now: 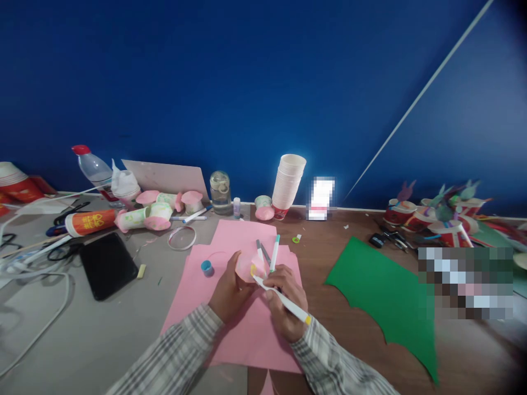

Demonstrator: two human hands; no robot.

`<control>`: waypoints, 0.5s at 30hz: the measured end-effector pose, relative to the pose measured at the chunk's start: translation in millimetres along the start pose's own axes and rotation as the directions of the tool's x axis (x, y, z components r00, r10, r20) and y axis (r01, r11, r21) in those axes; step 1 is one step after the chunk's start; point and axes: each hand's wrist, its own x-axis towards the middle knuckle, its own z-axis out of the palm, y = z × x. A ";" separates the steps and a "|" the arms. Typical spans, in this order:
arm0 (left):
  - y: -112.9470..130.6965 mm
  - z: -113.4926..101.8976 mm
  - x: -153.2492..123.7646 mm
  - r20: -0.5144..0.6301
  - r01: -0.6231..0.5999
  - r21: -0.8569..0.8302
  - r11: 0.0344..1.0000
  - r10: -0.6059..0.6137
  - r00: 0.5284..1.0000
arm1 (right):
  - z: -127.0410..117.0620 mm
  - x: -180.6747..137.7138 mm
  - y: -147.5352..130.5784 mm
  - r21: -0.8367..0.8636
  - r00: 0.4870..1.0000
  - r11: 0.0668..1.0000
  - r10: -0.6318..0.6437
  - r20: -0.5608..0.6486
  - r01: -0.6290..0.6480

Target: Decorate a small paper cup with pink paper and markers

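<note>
Between the fingers of my left hand (233,288) is a rounded pink paper piece (244,264) with a yellow mark on it; whether a cup sits behind it I cannot tell. My right hand (290,304) grips a white marker with a yellow end (293,308), its tip against or very near the yellow mark. Just beyond lie a marker with a teal end (275,249) and grey-capped markers (259,249) on pink paper sheets (197,291). Left of my hands stands a small blue cap or pot (207,267).
A tall stack of paper cups (289,178) leans near the blue wall, beside a glass jar (221,192). Pink-trimmed cups (158,215), a tape roll (181,237) and a black tablet (107,266) lie left. Green cut paper (382,296) and decorated red cups (400,211) are right.
</note>
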 end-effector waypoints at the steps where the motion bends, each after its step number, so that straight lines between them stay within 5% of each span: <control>1: -0.6 -0.1 0.2 0.005 0.001 0.005 1.000 -0.001 1.000 | -0.1 0.0 0.1 0.001 1.000 1.000 0.003 0.002 -0.003; 15: -3.7 0.7 0.7 0.011 -0.008 -0.025 1.000 0.008 1.000 | -0.7 -0.1 0.3 0.004 1.000 1.000 0.010 -0.010 -0.010</control>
